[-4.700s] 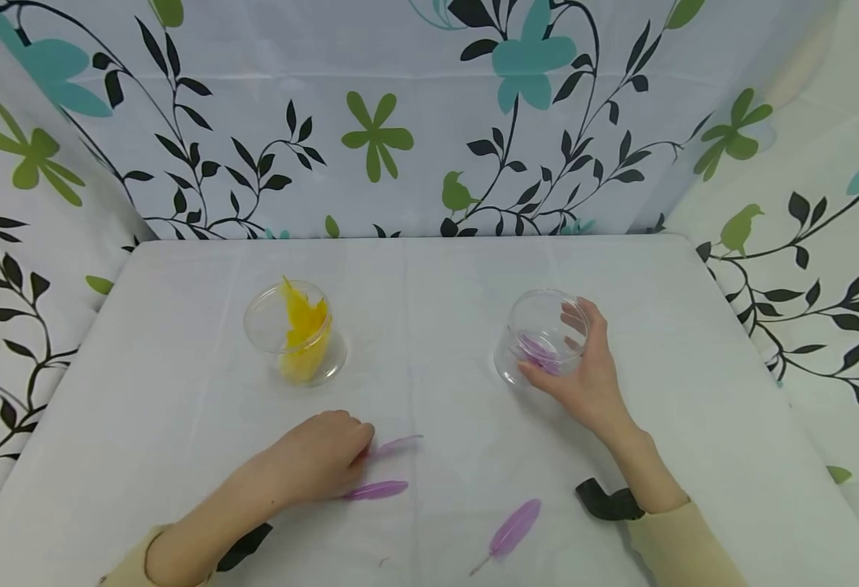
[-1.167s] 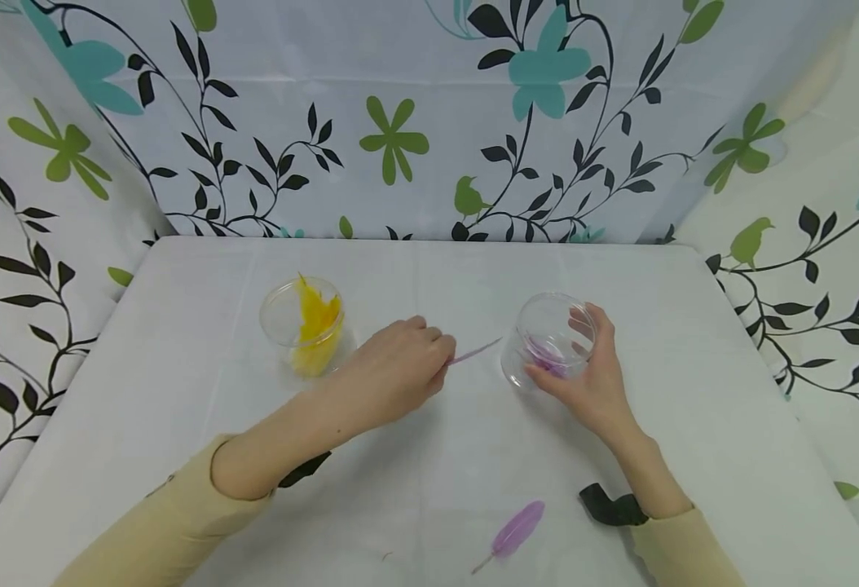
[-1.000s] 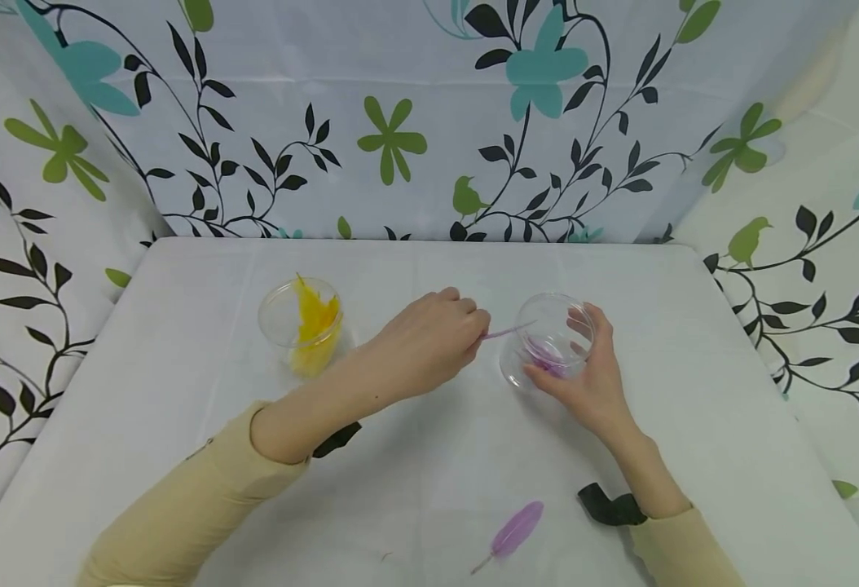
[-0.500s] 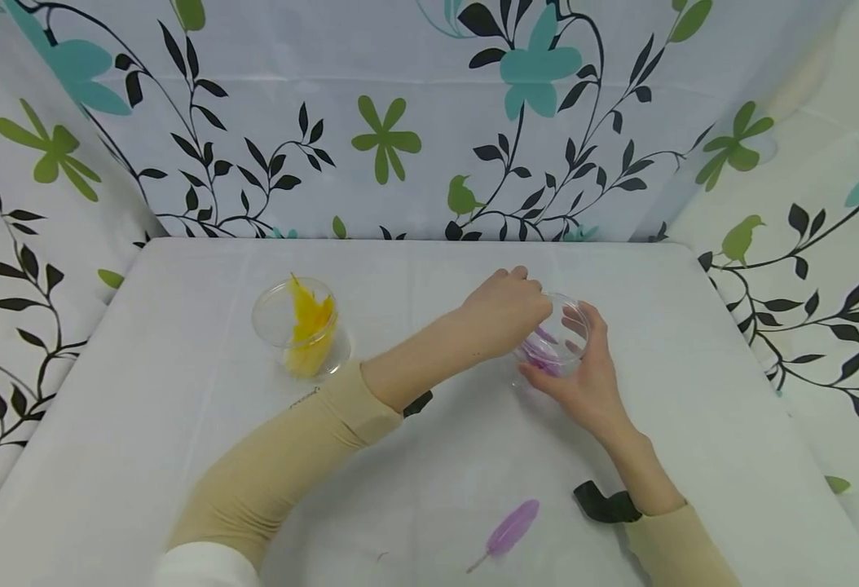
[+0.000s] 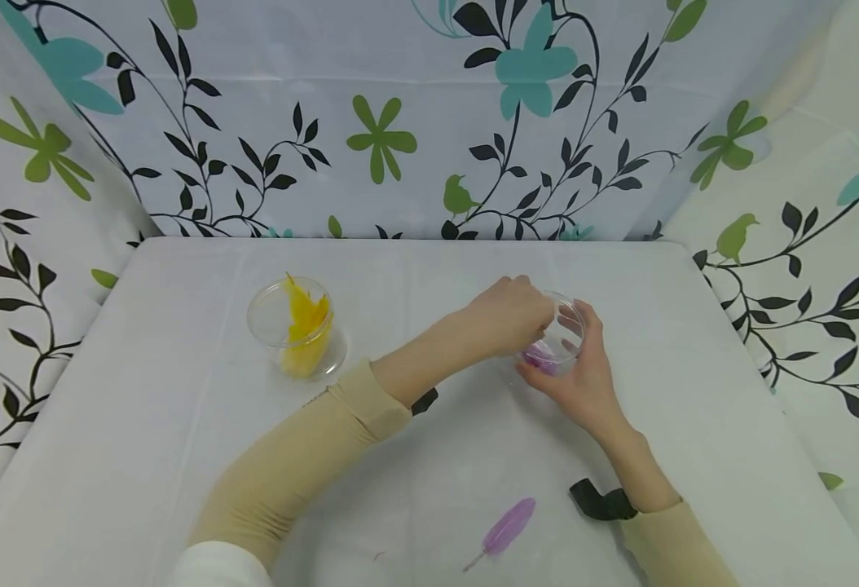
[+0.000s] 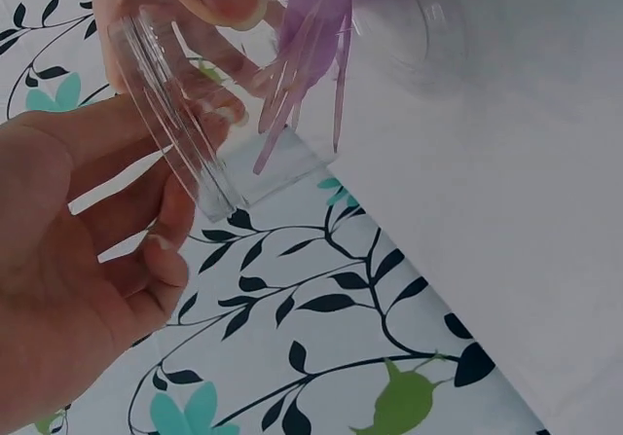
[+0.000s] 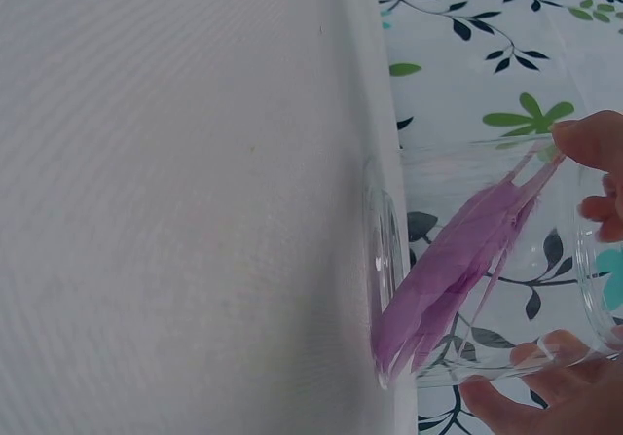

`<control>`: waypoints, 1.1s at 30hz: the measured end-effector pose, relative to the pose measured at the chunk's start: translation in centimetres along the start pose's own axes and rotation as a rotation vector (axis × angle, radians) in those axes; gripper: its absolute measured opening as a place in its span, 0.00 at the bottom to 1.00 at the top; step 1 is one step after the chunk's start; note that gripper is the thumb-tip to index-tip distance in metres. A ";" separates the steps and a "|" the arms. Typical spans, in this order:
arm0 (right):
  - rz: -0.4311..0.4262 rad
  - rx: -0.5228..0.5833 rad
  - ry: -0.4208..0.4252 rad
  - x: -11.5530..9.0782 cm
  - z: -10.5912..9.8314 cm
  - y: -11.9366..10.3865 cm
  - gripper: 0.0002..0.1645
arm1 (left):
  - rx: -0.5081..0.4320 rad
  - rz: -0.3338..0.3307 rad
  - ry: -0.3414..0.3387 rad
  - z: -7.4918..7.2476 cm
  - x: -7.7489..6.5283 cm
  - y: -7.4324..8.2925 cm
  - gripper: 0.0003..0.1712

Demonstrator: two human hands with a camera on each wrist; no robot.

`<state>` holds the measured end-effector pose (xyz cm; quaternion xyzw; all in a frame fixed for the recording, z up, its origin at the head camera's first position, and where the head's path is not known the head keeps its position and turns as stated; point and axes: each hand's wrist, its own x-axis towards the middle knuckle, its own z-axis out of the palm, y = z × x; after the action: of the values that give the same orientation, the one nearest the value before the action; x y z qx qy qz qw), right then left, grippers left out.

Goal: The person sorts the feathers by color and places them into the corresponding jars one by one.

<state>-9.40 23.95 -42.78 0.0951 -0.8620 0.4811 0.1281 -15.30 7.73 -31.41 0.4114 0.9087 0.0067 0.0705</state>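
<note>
In the head view, my right hand (image 5: 583, 375) holds a clear plastic cup (image 5: 570, 352) at its right side. Purple feathers (image 7: 458, 270) lean in a bunch inside it, their stems pointing up towards the rim. My left hand (image 5: 510, 318) reaches over the cup's left rim, fingertips within the opening and mostly hidden from above. Seen from the left wrist, its fingers (image 6: 161, 250) are loosely bent, and no feather shows pinched between them. The right wrist view has its thumb apart from the other fingers, close to the stem ends. One purple feather (image 5: 508, 526) lies on the table's near side.
A second clear cup (image 5: 264, 322) with yellow feathers (image 5: 305, 326) stands at the left, beyond my left forearm. The white table (image 5: 143, 456) ends at a patterned cloth (image 5: 312, 81) behind and at both sides. A tiny reddish thread (image 5: 379, 556) lies near the front.
My left hand picked up purple feathers from the table and carried them right to the cup. Its fingers went inside, and the feathers now stand with the bunch. The right hand stayed put.
</note>
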 end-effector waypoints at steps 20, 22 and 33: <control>0.039 -0.010 0.013 0.1 0.0 -0.2 0.65 | 0.093 0.183 -0.010 8.6 -14.5 4.8 0.19; 0.041 -0.007 0.015 0.1 -0.1 -0.2 0.65 | 0.083 0.212 -0.034 9.8 -15.1 5.7 0.21; 0.044 0.008 -0.004 0.0 -0.1 -0.3 0.65 | 0.149 0.190 -0.097 12.5 -15.6 8.6 0.08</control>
<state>-9.33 23.88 -42.45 0.0778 -0.8622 0.4871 0.1154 3.00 1.15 -41.23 0.4994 0.8592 -0.0739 0.0827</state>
